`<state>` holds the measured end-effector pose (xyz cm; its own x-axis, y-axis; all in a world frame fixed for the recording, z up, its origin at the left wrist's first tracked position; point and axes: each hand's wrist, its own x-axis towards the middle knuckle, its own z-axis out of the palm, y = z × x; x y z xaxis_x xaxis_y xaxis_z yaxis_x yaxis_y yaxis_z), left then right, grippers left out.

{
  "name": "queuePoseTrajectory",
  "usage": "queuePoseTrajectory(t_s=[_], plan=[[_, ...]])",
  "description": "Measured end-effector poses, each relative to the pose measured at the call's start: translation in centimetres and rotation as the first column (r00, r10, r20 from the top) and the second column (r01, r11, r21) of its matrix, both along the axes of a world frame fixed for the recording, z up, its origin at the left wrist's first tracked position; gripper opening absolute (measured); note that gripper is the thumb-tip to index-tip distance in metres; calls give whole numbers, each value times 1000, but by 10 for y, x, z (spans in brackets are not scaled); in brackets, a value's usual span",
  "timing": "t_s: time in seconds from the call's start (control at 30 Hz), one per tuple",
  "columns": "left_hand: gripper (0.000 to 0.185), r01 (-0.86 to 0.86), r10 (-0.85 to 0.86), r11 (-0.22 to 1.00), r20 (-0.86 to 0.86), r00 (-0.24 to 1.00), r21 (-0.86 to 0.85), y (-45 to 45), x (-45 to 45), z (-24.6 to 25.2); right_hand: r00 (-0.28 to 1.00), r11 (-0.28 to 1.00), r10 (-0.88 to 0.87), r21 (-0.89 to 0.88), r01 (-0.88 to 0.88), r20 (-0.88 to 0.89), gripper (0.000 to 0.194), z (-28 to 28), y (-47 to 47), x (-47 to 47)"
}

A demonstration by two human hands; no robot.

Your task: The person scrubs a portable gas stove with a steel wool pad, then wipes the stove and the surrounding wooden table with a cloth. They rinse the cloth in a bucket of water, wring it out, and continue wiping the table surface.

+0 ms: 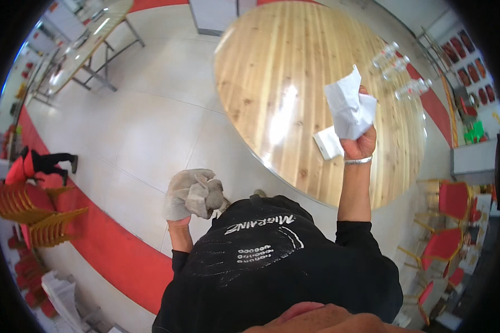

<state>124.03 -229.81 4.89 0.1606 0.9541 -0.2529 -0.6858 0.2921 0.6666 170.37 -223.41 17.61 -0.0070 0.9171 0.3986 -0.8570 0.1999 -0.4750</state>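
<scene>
My right hand [360, 143] grips crumpled white paper tissues [348, 110] above a large round wooden table [266, 79] with a glossy top. Just left of that wrist, a white tissue packet or small box [327, 143] lies on the tabletop, partly hidden by the tissues. Three clear glass bottles [412, 89] with red and white markings are near the table's far right rim. In my left hand [179, 222] is a bunched grey-beige cloth [191, 193], held beside my body over the floor. The cloth covers most of the fingers.
Stacked red chairs with gold frames [37, 212] stand at the left, beside a person in red and black [41, 164]. A folding-leg table [91, 45] is at the upper left. More red chairs [441, 249] line the right. Pale floor tiles [150, 116] have a red strip [121, 266].
</scene>
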Motion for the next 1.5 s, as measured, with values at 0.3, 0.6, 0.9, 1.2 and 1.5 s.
queuePoseTrajectory(t_s=[0.3, 0.6, 0.9, 1.2, 1.5], plan=[[27, 148, -133, 975, -97, 986, 168, 22, -33, 56, 841, 803, 510, 249, -541, 182, 44, 130, 48, -229], [30, -57, 248, 953, -659, 710, 297, -31, -87, 11, 489, 182, 774, 598, -780, 403, 31, 138, 12, -396], [15, 130, 286, 908, -818, 499, 397, -24, -103, 5, 208, 17, 857, 378, -925, 471, 15, 183, 35, -357], [12, 125, 130, 953, -743, 656, 277, -20, -98, -4, 48, -16, 981, 331, -943, 186, 14, 159, 22, -319], [33, -163, 225, 969, -382, 896, 187, -37, -106, -6, 254, 7, 854, 478, -878, 455, 14, 143, 14, -333]])
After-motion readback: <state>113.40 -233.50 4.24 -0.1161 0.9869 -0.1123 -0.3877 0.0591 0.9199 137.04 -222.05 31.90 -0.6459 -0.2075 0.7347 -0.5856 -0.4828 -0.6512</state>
